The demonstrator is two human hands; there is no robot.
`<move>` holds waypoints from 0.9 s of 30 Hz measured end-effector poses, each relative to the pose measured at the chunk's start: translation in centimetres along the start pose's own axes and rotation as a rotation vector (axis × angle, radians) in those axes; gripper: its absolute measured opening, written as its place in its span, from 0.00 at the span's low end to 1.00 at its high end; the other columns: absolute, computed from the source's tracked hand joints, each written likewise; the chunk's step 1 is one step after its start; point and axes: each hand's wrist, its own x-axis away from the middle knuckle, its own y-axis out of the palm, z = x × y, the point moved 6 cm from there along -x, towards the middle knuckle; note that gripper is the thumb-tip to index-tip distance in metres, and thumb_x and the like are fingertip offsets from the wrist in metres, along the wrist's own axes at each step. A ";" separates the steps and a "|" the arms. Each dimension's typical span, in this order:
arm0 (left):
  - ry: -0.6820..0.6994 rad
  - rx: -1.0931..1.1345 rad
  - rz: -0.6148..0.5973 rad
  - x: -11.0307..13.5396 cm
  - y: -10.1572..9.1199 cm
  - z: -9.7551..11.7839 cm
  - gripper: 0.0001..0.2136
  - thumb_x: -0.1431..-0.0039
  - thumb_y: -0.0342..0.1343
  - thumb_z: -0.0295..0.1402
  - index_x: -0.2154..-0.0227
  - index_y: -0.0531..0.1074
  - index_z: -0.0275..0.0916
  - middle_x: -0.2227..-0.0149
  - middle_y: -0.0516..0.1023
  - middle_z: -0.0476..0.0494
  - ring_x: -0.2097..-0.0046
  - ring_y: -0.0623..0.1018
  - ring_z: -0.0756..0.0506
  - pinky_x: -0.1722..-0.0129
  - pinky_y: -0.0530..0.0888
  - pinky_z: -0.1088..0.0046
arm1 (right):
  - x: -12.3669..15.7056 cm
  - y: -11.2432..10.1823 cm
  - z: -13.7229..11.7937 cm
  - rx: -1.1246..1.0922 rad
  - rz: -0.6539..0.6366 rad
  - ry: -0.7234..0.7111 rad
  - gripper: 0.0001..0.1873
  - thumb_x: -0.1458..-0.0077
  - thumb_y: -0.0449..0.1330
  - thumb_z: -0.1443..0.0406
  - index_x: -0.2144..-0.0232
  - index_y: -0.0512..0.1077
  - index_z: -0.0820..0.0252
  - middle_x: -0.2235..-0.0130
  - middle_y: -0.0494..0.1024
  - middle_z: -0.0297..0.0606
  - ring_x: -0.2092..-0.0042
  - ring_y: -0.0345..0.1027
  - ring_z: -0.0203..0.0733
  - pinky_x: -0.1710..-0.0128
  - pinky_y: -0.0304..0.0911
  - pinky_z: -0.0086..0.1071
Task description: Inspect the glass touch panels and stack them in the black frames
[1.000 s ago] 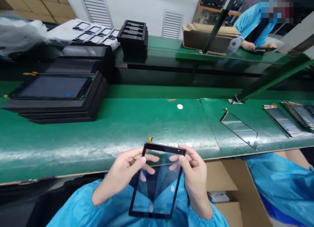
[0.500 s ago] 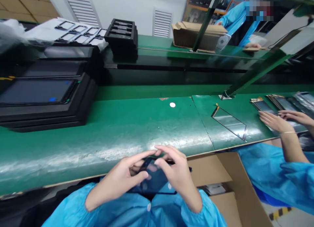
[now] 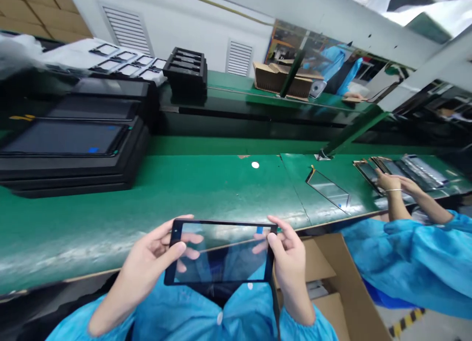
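Note:
Between my hands is a clear touch-screen glass panel (image 3: 224, 255) with a black border and a blue tab at its upper right corner. My left hand (image 3: 157, 255) grips its left end, thumb on the face and fingers showing through from behind. At the right end, my right hand (image 3: 285, 252) holds it the same way. The panel is held over my lap, at the near edge of the green bench (image 3: 206, 188). Further right on the bench lies a similar framed glass panel (image 3: 328, 187) with an orange flex tail.
Stacked black trays (image 3: 73, 171) with screen panels stand at left. A black slotted tray stack (image 3: 186, 73) and an open carton (image 3: 273, 80) sit behind. A co-worker's hands (image 3: 393, 183) work among panels (image 3: 424, 171) at right. An open cardboard box (image 3: 354, 282) stands below the bench edge.
My hands have moved apart to the panel's two ends, and its whole face is now in view. The co-worker's hands have shifted over the panels at right. The camera view has tilted slightly.

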 end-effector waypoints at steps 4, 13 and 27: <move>0.034 -0.007 0.062 2.2 -0.4 1.1 0.27 0.43 0.72 0.46 0.44 0.76 0.41 0.60 0.89 0.38 0.67 0.87 0.40 0.76 0.79 0.73 | 1.6 0.5 -1.0 0.010 -0.013 -0.018 0.19 0.39 0.69 0.52 0.53 0.78 0.60 0.72 0.87 0.41 0.73 0.85 0.51 0.64 0.80 0.41; 0.199 -0.188 0.023 5.0 -0.6 2.3 0.28 0.35 0.64 0.45 0.35 0.71 0.43 0.51 0.87 0.35 0.61 0.88 0.38 0.70 0.82 0.71 | 3.7 -0.2 -1.0 -0.020 0.018 -0.016 0.22 0.41 0.71 0.50 0.53 0.78 0.60 0.75 0.86 0.40 0.70 0.86 0.55 0.63 0.82 0.43; 0.545 -0.883 -0.296 2.3 2.7 3.2 0.13 0.29 0.58 0.43 0.53 0.87 0.48 0.51 0.89 0.45 0.51 0.88 0.38 0.52 0.81 0.71 | 3.6 3.5 -2.6 0.085 -0.273 -0.058 0.18 0.36 0.66 0.53 0.53 0.82 0.59 0.67 0.89 0.42 0.73 0.84 0.45 0.69 0.80 0.33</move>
